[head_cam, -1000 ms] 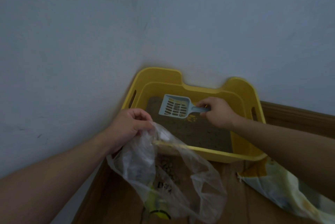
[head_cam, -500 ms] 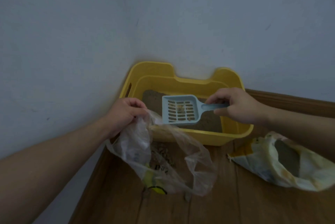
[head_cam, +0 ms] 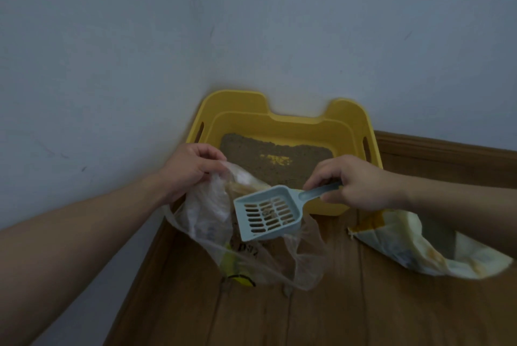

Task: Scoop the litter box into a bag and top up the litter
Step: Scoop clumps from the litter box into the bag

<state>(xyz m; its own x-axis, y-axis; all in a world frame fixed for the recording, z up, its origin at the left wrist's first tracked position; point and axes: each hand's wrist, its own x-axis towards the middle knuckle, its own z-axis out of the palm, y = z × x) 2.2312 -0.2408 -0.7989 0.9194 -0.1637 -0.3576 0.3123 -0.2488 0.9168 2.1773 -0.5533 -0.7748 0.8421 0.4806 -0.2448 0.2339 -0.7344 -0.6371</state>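
A yellow litter box [head_cam: 282,117] sits in the wall corner with a thin layer of grey-brown litter [head_cam: 302,161] and a bare yellow patch in the middle. My left hand [head_cam: 193,168] pinches the rim of a clear plastic bag [head_cam: 212,222] that hangs open in front of the box. My right hand [head_cam: 355,180] grips the handle of a pale blue slotted scoop [head_cam: 267,212]. The scoop's head is over the bag's mouth with a few clumps in it.
An open white and yellow litter bag [head_cam: 414,245] lies on the wooden floor [head_cam: 335,312] to the right, under my right forearm. Grey walls [head_cam: 112,51] meet behind the box, with a wooden skirting [head_cam: 447,155] along the right wall.
My right hand lifted the scoop out of the litter box and carried it toward me, over the open bag. My left hand kept holding the bag.
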